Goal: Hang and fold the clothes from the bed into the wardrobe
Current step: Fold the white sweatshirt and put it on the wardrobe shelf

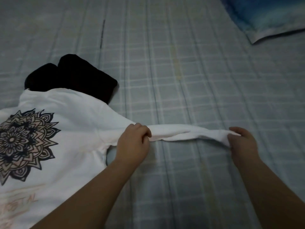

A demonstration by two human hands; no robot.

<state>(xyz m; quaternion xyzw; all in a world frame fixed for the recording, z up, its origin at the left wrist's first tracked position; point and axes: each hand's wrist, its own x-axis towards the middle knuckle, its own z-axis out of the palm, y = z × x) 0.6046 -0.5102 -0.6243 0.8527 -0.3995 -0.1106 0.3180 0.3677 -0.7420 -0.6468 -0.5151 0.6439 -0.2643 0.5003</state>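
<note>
The white hoodie (54, 129) is lying flat on the bed (189, 71), printed side up (mandala graphic facing the camera), with its black hood (71, 76) sticking out at the far end. One sleeve (186, 132) is being stretched sideways across the checked sheet.

Step in hand, as I read it: straightening the sleeve before folding it over the body. To do it well:
- keep light tension between both grips so the twist in the middle of the sleeve flattens out
- hinge at the shoulder seam, not mid-sleeve
- lay the cuff across the print without dragging the body out of square

Pose:
- left hand (133, 142) is gripping the sleeve where it meets the shoulder, fingers curled over the fabric, knuckles up, forearm coming in diagonally from the lower left
- right hand (242, 144) is pinching the cuff end, thumb on the near side, fingers wrapped over the far edge, forearm coming in from the lower right

Blue pillow (270, 15) is sitting well apart at the far right corner. Wardrobe isn't in view.
</note>
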